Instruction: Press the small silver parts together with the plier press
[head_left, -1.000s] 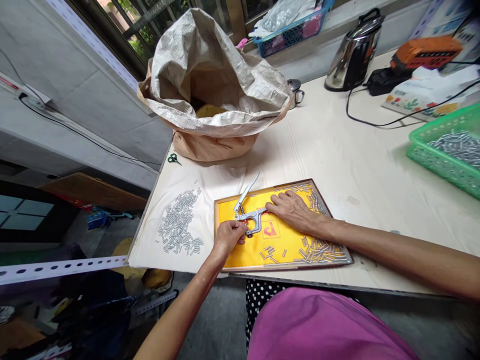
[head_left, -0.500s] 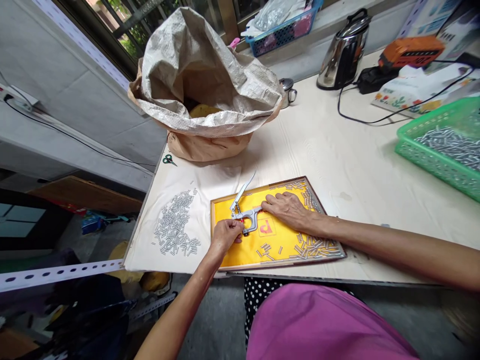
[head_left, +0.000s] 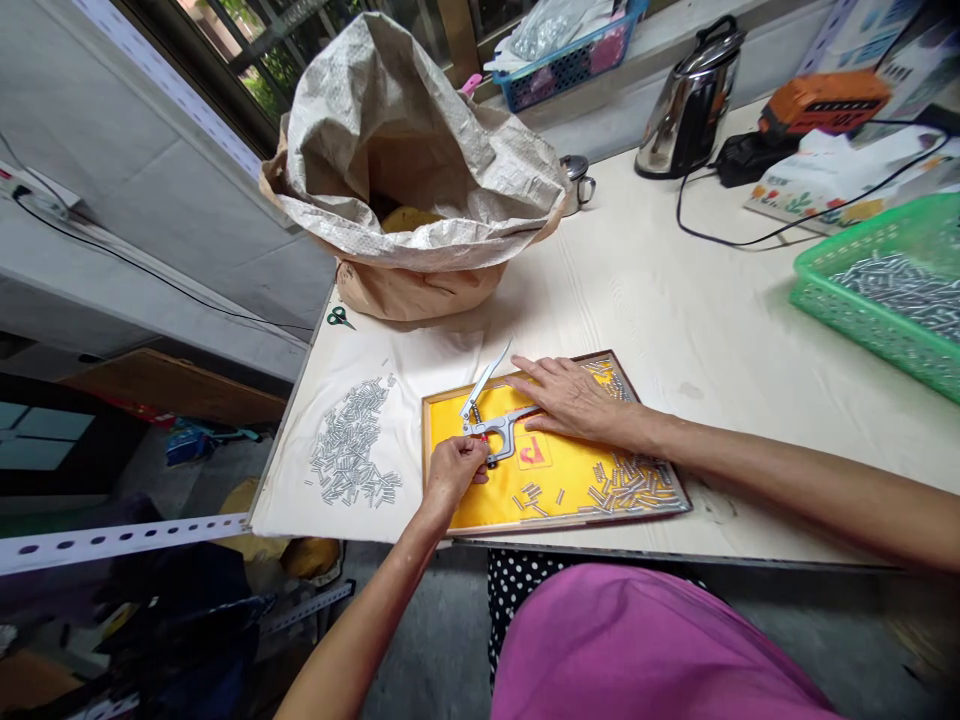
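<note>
On the tray (head_left: 480,502), left hand (head_left: 454,468) pinches the press (head_left: 496,428); right hand (head_left: 568,398) lies flat, fingers spread, on its handle; left pile (head_left: 352,455) probably done; tray's tubes (head_left: 626,482) seemingly remain.

pliers (head_left: 501,428) on tray (head_left: 425,460) | pin pile (head_left: 351,455) left of tray | sack (head_left: 420,170) behind | basket (head_left: 847,320) far right

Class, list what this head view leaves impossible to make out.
Head view: whether the left hand holds anything at the hand press, hidden by its fingers.
Sack contents, hidden by its folded rim.
Green basket, cut by the right edge.
Metal pieces, too small to identify.
</note>
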